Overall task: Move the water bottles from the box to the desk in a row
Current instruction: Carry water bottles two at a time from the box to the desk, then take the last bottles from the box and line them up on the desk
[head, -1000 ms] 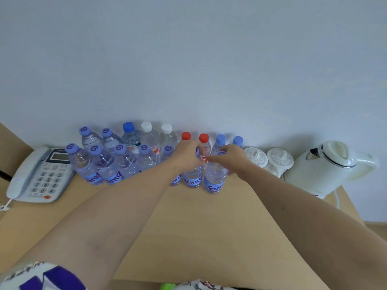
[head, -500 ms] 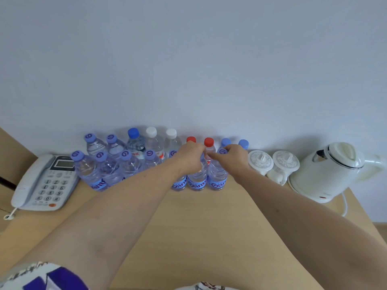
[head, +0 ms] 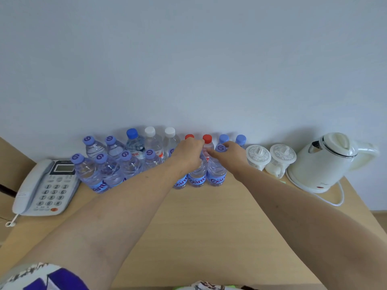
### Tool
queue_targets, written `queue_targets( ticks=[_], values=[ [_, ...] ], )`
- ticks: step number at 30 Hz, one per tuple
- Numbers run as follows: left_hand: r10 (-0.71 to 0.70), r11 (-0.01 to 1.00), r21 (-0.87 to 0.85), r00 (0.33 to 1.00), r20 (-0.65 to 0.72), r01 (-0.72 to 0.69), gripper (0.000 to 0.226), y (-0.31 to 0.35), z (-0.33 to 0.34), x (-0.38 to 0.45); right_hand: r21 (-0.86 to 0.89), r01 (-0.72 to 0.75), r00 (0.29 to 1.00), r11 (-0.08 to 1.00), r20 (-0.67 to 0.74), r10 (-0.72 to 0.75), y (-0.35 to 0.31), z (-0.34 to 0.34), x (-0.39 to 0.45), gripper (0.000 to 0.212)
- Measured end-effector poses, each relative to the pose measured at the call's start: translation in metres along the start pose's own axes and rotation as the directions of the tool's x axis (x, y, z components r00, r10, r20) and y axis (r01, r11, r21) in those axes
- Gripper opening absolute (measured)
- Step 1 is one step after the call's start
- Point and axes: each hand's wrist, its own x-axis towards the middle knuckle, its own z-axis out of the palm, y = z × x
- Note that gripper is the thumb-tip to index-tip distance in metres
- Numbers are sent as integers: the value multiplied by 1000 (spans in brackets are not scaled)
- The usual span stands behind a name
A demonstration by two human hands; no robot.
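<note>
Many clear water bottles stand in two rows at the back of the wooden desk [head: 201, 227], against the wall. The front row [head: 109, 170] has purple caps and blue labels; the back row [head: 152, 141] has blue, white and red caps. My left hand [head: 189, 154] grips the top of a front-row bottle [head: 196, 177] and hides its cap. My right hand [head: 231, 153] pinches the neck of the bottle [head: 216, 174] beside it, just under its purple cap [head: 221, 147]. Both bottles stand upright on the desk, touching each other. No box is in view.
A grey desk telephone [head: 44, 187] lies at the left end of the rows. Two white lidded cups [head: 258, 155] and a white electric kettle [head: 326, 162] with its cord stand to the right. The desk's right edge runs past the kettle.
Both hands have slid the two front bottles away from me, closer to the red-capped bottles in the back row. The grips look the same.
</note>
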Motion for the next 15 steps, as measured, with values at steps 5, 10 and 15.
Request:
queue_targets(
  ticks=[5, 10, 15],
  values=[
    [56, 998, -12, 998, -41, -57, 19, 2, -10, -6, -54, 28, 1000, 998, 3, -27, -3, -7, -12, 63],
    [107, 993, -47, 990, -89, -111, 16, 9, -13, -2, -212, 47, 997, 976, -49, -59, -6, -20, -31, 68],
    [211, 976, -28, 974, -80, -214, 35, 35, -3, 4, -226, -30, 983, 974, -182, -12, 10, -42, -64, 61]
  ],
)
